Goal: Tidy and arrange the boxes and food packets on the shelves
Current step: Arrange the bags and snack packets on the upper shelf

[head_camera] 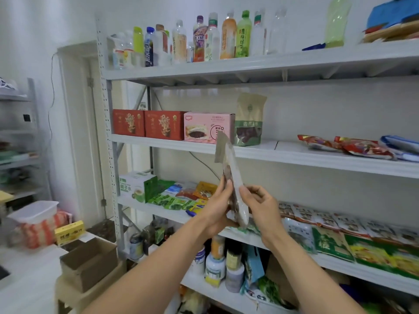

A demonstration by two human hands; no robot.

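I hold a clear food packet (229, 168) with dark contents upright and edge-on in front of the shelves. My left hand (217, 207) grips its lower left side, my right hand (260, 205) pinches its right side. On the middle shelf (283, 152) stand two red boxes (149, 124), a pink box (207, 128) and an upright green-and-tan pouch (248, 121). Red packets (347, 146) lie flat at that shelf's right. The shelf below (158, 211) carries a green-and-white box (136, 186) and several loose packets (186, 196), with more packets (340, 234) to the right.
Bottles (204, 39) line the top shelf. Jars and bottles (217, 264) crowd the bottom shelf. An open cardboard box (88, 261) sits at lower left, with a yellow box (69, 232) and a white tub (34, 211) behind it. Another rack (20, 132) stands at far left.
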